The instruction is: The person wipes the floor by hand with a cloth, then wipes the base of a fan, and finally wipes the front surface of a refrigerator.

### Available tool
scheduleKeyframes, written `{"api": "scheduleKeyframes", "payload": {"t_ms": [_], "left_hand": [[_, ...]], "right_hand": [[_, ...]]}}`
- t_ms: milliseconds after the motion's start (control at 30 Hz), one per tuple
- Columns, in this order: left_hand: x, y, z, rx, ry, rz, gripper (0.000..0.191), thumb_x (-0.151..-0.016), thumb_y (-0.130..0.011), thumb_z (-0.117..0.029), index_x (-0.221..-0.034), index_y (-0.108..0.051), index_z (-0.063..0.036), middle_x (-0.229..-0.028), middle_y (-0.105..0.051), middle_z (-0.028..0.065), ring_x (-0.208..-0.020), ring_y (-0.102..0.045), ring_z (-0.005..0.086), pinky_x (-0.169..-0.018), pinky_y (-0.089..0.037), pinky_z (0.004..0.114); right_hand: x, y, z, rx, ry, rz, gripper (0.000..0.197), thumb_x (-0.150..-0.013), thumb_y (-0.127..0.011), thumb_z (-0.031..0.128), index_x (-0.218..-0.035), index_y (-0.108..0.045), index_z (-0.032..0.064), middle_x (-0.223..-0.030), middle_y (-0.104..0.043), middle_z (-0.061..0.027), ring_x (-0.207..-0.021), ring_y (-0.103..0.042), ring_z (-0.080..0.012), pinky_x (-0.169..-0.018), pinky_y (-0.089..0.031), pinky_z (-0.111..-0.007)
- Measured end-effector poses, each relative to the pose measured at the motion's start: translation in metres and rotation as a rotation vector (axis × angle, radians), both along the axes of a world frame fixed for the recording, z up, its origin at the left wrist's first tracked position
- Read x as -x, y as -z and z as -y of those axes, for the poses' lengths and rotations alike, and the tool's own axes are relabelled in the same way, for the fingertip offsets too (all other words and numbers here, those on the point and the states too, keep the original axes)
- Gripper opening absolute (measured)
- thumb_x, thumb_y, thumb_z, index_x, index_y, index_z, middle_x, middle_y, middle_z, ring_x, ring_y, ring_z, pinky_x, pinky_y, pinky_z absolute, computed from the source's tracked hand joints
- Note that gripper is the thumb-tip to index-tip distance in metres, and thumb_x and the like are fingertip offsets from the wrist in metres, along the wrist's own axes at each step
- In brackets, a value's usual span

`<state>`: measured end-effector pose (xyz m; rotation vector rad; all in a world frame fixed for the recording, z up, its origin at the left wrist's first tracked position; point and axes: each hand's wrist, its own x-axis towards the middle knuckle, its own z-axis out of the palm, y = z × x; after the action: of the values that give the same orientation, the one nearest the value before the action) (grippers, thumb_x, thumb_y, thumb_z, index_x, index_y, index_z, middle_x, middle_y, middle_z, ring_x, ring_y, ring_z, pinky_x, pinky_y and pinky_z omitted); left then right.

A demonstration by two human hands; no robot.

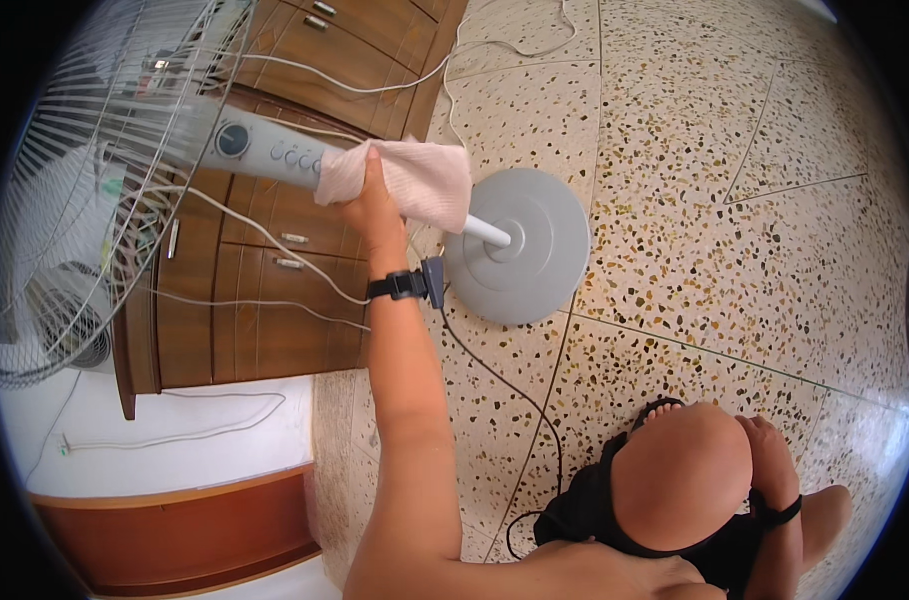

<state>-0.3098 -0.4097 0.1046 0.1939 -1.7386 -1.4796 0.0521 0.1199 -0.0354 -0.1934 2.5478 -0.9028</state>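
My left hand (pixel 373 206) is wrapped around a pink cloth (pixel 428 180), pressed about the upper post of a standing fan, just below its control panel (pixel 274 154) with a dark knob and several buttons. The cloth hangs down along the post (pixel 488 230). The fan's round grey base (pixel 533 285) rests on the floor. At the upper left is its wire grille (pixel 177 135). A black strap with a device is on my left wrist. My right hand (pixel 762 442) lies against my bent knee, its fingers partly hidden, with no object visible in it.
A wooden cabinet (pixel 289 315) with drawers stands behind the fan. White cables (pixel 327 84) run across its front and onto the speckled terrazzo floor (pixel 672 247). A black cable (pixel 499 375) runs from my wrist device. A second small fan (pixel 72 315) shows through the grille.
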Motion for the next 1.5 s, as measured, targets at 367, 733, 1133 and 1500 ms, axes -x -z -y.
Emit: {"api": "scheduleKeyframes", "payload": {"t_ms": [367, 733, 1133, 1500], "left_hand": [[-0.016, 0.139, 0.024, 0.227, 0.097, 0.413, 0.043, -0.092, -0.075, -0.009, -0.130, -0.061, 0.0031, -0.126, -0.067, 0.0112, -0.114, -0.066, 0.0246, -0.102, -0.053, 0.038], [-0.012, 0.144, 0.002, -0.196, 0.083, 0.284, 0.058, -0.088, -0.083, -0.013, -0.135, -0.054, 0.0054, -0.131, -0.064, 0.0132, -0.116, -0.064, 0.0227, -0.099, -0.053, 0.036], [-0.102, 0.271, -0.030, -0.642, 0.487, 0.319, 0.061, -0.104, -0.065, -0.034, -0.151, -0.043, -0.0009, -0.152, -0.052, 0.0142, -0.143, -0.048, 0.0305, -0.121, -0.037, 0.050], [-0.114, 0.143, -0.217, -0.721, 1.117, 0.231, 0.151, -0.049, -0.044, -0.107, -0.156, -0.032, -0.0021, -0.157, -0.042, 0.0097, -0.144, -0.040, 0.0257, -0.123, -0.034, 0.047]], "right_hand": [[-0.001, -0.004, 0.006, -0.052, 0.022, 0.012, 0.040, -0.083, -0.075, 0.011, -0.120, -0.068, -0.0002, -0.103, -0.069, -0.0228, -0.094, -0.067, -0.0430, -0.083, -0.055, -0.048], [-0.004, -0.025, 0.005, -0.145, 0.088, 0.022, 0.041, -0.085, -0.075, 0.016, -0.122, -0.066, 0.0004, -0.101, -0.068, -0.0210, -0.096, -0.066, -0.0404, -0.083, -0.055, -0.048], [-0.014, -0.032, -0.012, -0.144, 0.144, 0.076, 0.040, -0.089, -0.075, 0.017, -0.124, -0.065, 0.0016, -0.102, -0.068, -0.0209, -0.095, -0.066, -0.0413, -0.084, -0.055, -0.048], [0.023, -0.140, -0.055, 0.007, 0.258, -0.030, 0.042, -0.092, -0.074, 0.014, -0.131, -0.064, 0.0001, -0.114, -0.070, -0.0216, -0.101, -0.068, -0.0420, -0.087, -0.056, -0.045]]}}
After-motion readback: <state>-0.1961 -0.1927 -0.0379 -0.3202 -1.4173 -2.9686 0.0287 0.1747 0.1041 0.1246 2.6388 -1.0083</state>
